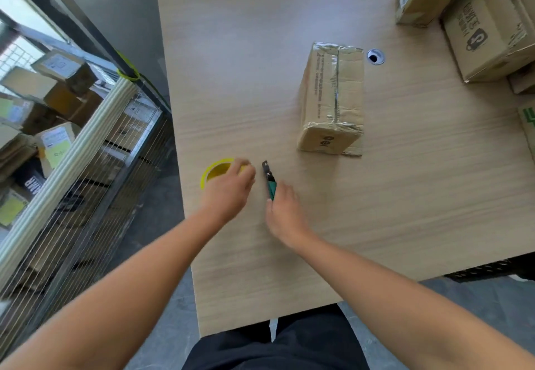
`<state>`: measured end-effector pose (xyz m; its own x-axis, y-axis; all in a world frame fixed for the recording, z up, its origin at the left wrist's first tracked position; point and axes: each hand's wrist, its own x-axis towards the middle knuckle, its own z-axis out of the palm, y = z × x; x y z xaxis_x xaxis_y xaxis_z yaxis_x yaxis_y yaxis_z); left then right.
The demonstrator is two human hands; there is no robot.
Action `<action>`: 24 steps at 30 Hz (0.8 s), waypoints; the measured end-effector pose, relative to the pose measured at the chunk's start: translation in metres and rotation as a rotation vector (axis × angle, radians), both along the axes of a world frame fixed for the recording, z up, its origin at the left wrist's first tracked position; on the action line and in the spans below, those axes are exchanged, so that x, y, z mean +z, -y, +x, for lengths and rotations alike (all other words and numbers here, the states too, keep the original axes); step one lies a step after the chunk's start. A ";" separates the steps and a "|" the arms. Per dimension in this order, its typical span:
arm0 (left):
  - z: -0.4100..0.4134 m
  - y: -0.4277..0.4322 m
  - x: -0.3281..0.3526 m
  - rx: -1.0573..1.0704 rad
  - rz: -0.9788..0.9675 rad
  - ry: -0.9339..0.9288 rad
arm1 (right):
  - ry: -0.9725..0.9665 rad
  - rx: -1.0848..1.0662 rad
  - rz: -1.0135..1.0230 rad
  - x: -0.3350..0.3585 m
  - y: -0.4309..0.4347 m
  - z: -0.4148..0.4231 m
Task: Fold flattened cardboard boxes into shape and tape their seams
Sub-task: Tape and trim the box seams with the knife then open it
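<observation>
A yellow tape roll (213, 171) lies flat near the left edge of the wooden table (405, 202). My left hand (228, 191) reaches over its right side, and the fingers curl over the rim; the hand is slightly blurred. Just to the right lies a green and black utility knife (269, 180), pointing away from me. My right hand (285, 215) rests behind it, with its straight fingertips touching the green handle end. A folded cardboard box (333, 97), with clear tape along its top seam and ends, stands further back on the table, apart from both hands.
Several other cardboard boxes (486, 31) are stacked at the back right corner. A round cable hole (375, 56) sits beside the taped box. A wire cage cart (86, 173) full of parcels stands left of the table.
</observation>
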<state>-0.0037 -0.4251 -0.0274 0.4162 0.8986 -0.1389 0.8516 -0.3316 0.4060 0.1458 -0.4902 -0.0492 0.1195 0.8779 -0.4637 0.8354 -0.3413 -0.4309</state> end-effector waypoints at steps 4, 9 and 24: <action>-0.002 0.037 -0.024 0.030 -0.037 -0.147 | 0.041 0.034 0.057 -0.010 0.010 -0.019; 0.005 0.030 -0.026 0.108 -0.101 -0.193 | 0.104 0.186 0.143 -0.009 0.017 -0.002; 0.182 -0.079 0.052 0.556 -0.107 0.837 | -0.472 -0.461 0.824 0.062 -0.112 0.171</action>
<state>0.1785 -0.3461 0.0249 -0.0573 0.9947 -0.0851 0.3018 0.0985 0.9483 0.3170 -0.3777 0.0126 0.4847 0.8582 0.1687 0.3863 -0.0370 -0.9216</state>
